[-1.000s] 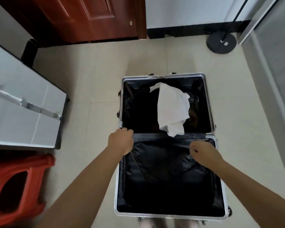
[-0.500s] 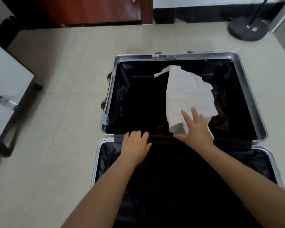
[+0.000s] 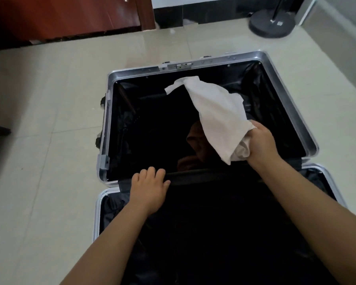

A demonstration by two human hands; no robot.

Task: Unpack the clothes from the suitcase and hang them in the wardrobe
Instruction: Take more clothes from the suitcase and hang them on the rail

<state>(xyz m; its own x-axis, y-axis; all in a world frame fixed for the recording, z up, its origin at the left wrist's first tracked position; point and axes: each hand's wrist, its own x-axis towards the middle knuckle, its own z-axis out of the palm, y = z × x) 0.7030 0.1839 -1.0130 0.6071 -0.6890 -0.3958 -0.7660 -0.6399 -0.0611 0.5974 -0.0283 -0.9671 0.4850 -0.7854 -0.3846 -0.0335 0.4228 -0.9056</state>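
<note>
White garment (image 3: pixel 216 112) in the far half of the open suitcase (image 3: pixel 308 128). We see the cloth bunched at its near end inside the right hand (image 3: pixel 261 142), whose fingers are curled round it; half a second ago that hand lay flat on the fabric with fingers spread, and a second ago it was back over the near half, nowhere near the garment. The far end of the cloth trails toward 12 o'clock, close to the latch (image 3: pixel 182 65) on the rim. At 9 o'clock of the grasp, a brown garment (image 3: pixel 195 140) lies dim against the black lining; its shape we cannot make out. The left hand (image 3: pixel 148 190) rests as before on the dark hinge band (image 3: pixel 203 175) between the two halves, fingers draped over it, at 8 o'clock of the white cloth. The near half appears to hold nothing but lining, though it is too dark to be sure. We judge that the first pickup has just been secured: lifting the cloth clear comes next, and hanging is not yet begun. Beyond the case, at 1 o'clock, stands a round black base (image 3: pixel 271 25); at 11 o'clock, a red-brown door (image 3: pixel 70 15). No wardrobe is in view.
</note>
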